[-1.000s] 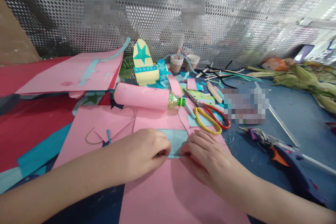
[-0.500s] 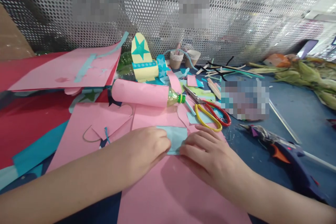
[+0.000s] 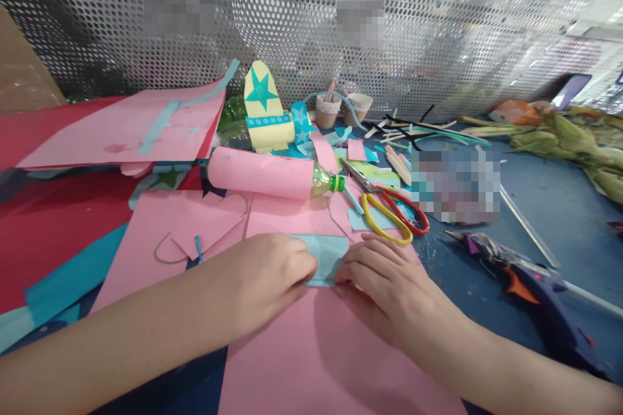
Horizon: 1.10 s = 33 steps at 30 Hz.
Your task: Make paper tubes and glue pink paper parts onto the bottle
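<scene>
A small light blue piece of paper point(image 3: 327, 256) lies on a large pink sheet point(image 3: 302, 350). My left hand point(image 3: 280, 266) is closed on its left end, the fingers curled over it. At the right end, my right hand point(image 3: 384, 272) pinches the near corner with bent fingers. The near edge of the blue paper appears folded or slightly raised between the hands. Just beyond lies a plastic bottle point(image 3: 272, 174) wrapped in pink paper, with a green cap. Scissors point(image 3: 384, 204) with one yellow and one red handle rest beyond my right hand.
To the right lie a glue gun point(image 3: 530, 279) and a clear stick point(image 3: 528, 224). A yellow paper-wrapped bottle point(image 3: 267, 123) with stars, two small cups point(image 3: 357, 107) and paper scraps point(image 3: 357, 150) stand behind. Stacked pink sheets point(image 3: 121, 126) are left; corn husks point(image 3: 569, 136) far right.
Both hands stay on the blue paper with hardly any movement. My right fingers have curled slightly more at its near right corner.
</scene>
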Tool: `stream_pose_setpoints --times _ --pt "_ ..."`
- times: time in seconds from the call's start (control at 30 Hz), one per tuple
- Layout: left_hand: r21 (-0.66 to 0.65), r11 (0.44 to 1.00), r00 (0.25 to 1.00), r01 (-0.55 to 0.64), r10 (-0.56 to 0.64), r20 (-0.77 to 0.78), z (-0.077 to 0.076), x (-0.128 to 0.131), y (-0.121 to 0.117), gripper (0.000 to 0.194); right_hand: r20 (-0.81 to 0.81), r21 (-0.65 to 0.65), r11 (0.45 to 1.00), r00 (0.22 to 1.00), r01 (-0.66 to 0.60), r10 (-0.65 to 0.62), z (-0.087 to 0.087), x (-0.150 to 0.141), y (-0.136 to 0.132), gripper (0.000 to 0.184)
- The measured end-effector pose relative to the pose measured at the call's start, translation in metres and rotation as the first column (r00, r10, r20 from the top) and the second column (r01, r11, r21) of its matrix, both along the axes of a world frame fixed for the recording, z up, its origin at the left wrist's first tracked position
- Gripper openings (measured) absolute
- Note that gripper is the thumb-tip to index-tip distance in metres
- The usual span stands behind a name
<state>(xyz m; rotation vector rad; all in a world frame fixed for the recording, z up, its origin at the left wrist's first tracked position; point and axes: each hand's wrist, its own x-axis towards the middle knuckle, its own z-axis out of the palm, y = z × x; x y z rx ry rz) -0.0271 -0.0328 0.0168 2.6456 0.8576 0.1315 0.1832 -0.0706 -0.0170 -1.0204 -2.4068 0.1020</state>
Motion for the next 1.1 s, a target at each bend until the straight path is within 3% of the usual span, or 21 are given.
stream_pose_setpoints --times 0.2,0.43,0.63,0.87,1.1 --pt "-0.044 0.999 0.997 -0.03 0.032 0.065 -0.005 -0.005 -0.002 0.025 -0.012 -0.007 1.0 1.0 0.008 -0.008 -0.003 -0.001 -0.001 0.015" --pt "-0.048 0.998 0.996 -0.045 0.048 0.07 -0.002 -0.003 -0.003 0.025 0.054 -0.109 0.994 0.999 0.013 -0.008 0.002 0.0 -0.004 0.017" --pt "-0.065 0.998 0.996 -0.01 0.015 0.086 0.005 0.004 0.0 0.024 0.039 -0.053 0.999 0.999 -0.012 0.014 0.007 0.001 -0.002 0.02" --pt "0.023 0.999 0.999 -0.032 0.033 -0.038 0.004 0.003 0.0 0.022 0.0 -0.038 0.999 1.0 -0.004 0.004 0.007 0.001 0.0 0.02" --pt "0.034 0.999 0.999 0.019 -0.021 0.041 -0.001 -0.002 0.001 0.025 0.002 -0.064 0.998 1.0 0.009 -0.008 0.001 0.0 -0.001 0.016"
